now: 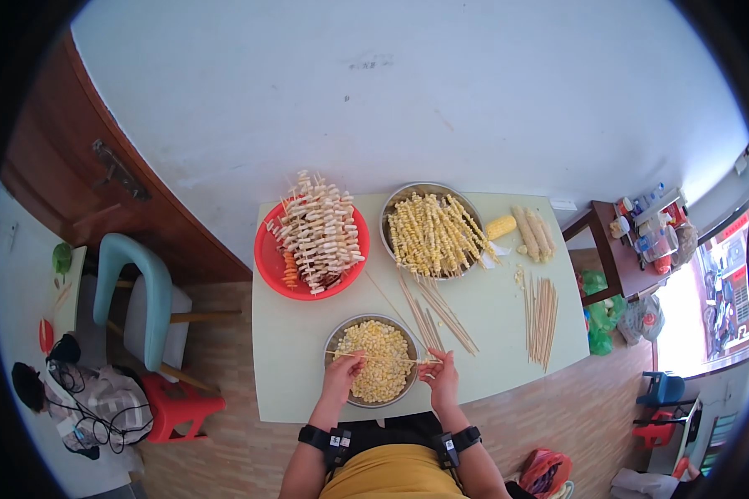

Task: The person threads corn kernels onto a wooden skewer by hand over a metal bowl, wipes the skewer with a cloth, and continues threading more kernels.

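Note:
My left hand point(342, 377) pinches a thin wooden skewer point(383, 358) that lies level above a metal bowl point(331, 339) of loose corn kernels point(379, 382). At the skewer's right end, my right hand point(442, 378) has its fingers closed, and a few pale kernels seem to sit near the fingertips. Behind the bowl, bare skewers point(445, 312) lie in a loose bundle. A larger metal basin point(385, 218) holds many skewers threaded with corn point(429, 233). To its left, a red basin point(266, 270) is heaped with skewers of pale sliced pieces point(316, 229).
Corn cobs point(534, 233) and a yellow corn piece point(500, 227) lie at the table's back right, above more bare skewers point(541, 320). A blue chair point(154, 291) and red stool point(171, 407) stand left. A brown side table point(612, 245) is at right.

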A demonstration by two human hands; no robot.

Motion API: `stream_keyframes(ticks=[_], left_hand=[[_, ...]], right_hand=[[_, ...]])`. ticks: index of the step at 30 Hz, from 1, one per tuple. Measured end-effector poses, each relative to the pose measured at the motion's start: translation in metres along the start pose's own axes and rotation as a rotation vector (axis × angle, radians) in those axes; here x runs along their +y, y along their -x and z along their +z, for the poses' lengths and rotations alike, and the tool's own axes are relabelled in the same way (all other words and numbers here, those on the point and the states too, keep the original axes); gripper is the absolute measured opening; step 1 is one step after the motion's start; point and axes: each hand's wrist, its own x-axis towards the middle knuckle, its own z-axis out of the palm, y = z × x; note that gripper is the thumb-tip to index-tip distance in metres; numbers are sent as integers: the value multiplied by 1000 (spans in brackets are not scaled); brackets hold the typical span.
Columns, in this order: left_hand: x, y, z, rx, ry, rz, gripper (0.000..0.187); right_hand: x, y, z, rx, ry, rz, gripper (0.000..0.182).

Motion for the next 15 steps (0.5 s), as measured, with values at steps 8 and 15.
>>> stream_keyframes(ticks=[8,15], left_hand=[[10,8,14,-39,-144,-66,23],[-11,11,51,-158,-296,-148,19]], right_hand=[[21,-8,-13,-23,206,-40,39],[29,0,7,-97,221,5,37]])
